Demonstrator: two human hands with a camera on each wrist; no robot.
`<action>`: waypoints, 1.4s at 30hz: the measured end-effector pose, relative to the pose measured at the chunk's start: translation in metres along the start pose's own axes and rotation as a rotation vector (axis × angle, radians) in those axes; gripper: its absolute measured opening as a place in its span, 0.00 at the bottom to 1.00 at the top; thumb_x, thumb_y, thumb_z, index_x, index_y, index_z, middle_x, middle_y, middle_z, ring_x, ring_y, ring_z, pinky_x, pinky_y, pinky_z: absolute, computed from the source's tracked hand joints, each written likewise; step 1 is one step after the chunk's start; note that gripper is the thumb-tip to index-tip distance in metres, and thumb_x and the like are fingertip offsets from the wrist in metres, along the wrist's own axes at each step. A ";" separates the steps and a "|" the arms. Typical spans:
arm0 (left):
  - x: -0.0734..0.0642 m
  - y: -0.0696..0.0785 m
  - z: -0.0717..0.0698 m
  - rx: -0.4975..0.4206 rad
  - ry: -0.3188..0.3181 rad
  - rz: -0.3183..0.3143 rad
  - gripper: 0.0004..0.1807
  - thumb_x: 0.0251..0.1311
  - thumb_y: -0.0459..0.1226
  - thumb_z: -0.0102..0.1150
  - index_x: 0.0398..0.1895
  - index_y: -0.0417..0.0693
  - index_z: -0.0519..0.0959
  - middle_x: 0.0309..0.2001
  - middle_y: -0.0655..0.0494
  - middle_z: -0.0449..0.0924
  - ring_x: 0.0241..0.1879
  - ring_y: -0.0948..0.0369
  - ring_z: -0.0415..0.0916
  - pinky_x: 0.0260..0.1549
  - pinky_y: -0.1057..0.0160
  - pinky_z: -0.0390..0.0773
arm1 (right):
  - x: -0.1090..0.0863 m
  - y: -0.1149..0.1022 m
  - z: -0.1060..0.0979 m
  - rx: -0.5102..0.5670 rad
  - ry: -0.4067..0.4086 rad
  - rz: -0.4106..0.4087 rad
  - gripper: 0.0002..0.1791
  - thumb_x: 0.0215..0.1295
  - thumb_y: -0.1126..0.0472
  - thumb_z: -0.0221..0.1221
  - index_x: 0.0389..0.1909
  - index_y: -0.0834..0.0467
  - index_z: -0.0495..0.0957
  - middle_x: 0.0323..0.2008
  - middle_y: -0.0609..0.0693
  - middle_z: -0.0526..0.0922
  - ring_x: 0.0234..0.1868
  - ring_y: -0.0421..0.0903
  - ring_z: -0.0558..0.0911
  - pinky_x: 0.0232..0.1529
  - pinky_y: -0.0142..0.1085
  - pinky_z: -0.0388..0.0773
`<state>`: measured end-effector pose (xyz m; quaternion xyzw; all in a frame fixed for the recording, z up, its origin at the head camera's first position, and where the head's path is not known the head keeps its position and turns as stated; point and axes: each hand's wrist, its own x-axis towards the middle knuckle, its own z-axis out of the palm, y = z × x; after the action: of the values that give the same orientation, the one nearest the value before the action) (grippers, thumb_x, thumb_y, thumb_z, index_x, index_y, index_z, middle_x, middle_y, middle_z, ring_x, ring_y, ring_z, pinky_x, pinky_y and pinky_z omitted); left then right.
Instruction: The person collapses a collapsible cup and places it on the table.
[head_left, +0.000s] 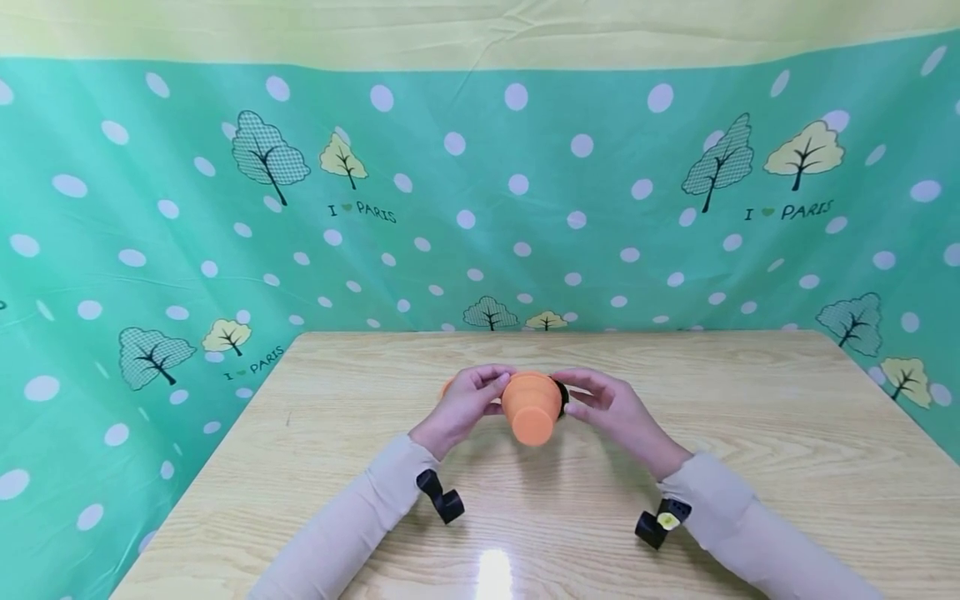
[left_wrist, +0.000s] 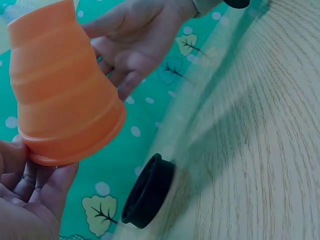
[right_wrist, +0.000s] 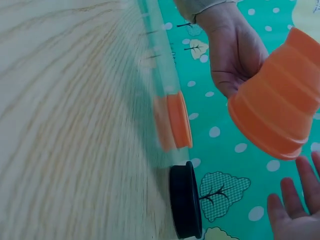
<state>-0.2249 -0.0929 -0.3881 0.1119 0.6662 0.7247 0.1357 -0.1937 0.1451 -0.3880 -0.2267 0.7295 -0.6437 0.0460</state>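
Observation:
An orange ribbed collapsible cup point(head_left: 531, 404), drawn out to full height, is held above the table with its narrow end towards the head camera. My left hand point(head_left: 467, 406) pinches its wide rim, fingers and thumb to either side, as the left wrist view shows of the cup point(left_wrist: 62, 85). On the other side is my right hand point(head_left: 606, 408), fingers extended; in the right wrist view its fingertips point(right_wrist: 302, 167) come right up to the rim. Behind the cup, a low round black piece point(right_wrist: 184, 200) rests on the table, partly hidden in the head view.
A low round orange piece point(right_wrist: 179, 120) lies on the wood-grain table point(head_left: 360, 492), mostly hidden behind my left hand in the head view. A green dotted cloth point(head_left: 420, 192) hangs behind the table. Small black cameras point(head_left: 442, 497) are strapped at both wrists.

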 end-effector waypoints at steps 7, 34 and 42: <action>-0.001 0.001 0.004 -0.004 -0.022 0.047 0.17 0.68 0.32 0.49 0.53 0.26 0.72 0.39 0.57 0.82 0.35 0.66 0.79 0.37 0.64 0.81 | 0.005 0.002 0.006 0.007 0.076 0.094 0.25 0.63 0.57 0.61 0.58 0.64 0.71 0.56 0.60 0.75 0.52 0.42 0.77 0.54 0.37 0.76; -0.006 0.004 0.008 0.258 -0.081 0.128 0.18 0.59 0.40 0.63 0.50 0.41 0.78 0.41 0.55 0.77 0.43 0.61 0.72 0.42 0.63 0.75 | 0.010 -0.004 0.012 0.005 0.073 0.069 0.22 0.61 0.61 0.62 0.54 0.65 0.73 0.43 0.53 0.79 0.43 0.45 0.77 0.46 0.36 0.76; -0.007 0.004 0.008 0.285 -0.093 0.162 0.18 0.57 0.41 0.65 0.48 0.42 0.78 0.42 0.54 0.77 0.43 0.59 0.72 0.42 0.62 0.75 | 0.011 -0.003 0.011 -0.056 0.070 0.041 0.20 0.60 0.60 0.64 0.51 0.63 0.76 0.41 0.54 0.79 0.42 0.46 0.76 0.48 0.40 0.73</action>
<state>-0.2163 -0.0880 -0.3832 0.2167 0.7440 0.6255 0.0904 -0.1989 0.1300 -0.3849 -0.1904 0.7528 -0.6295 0.0273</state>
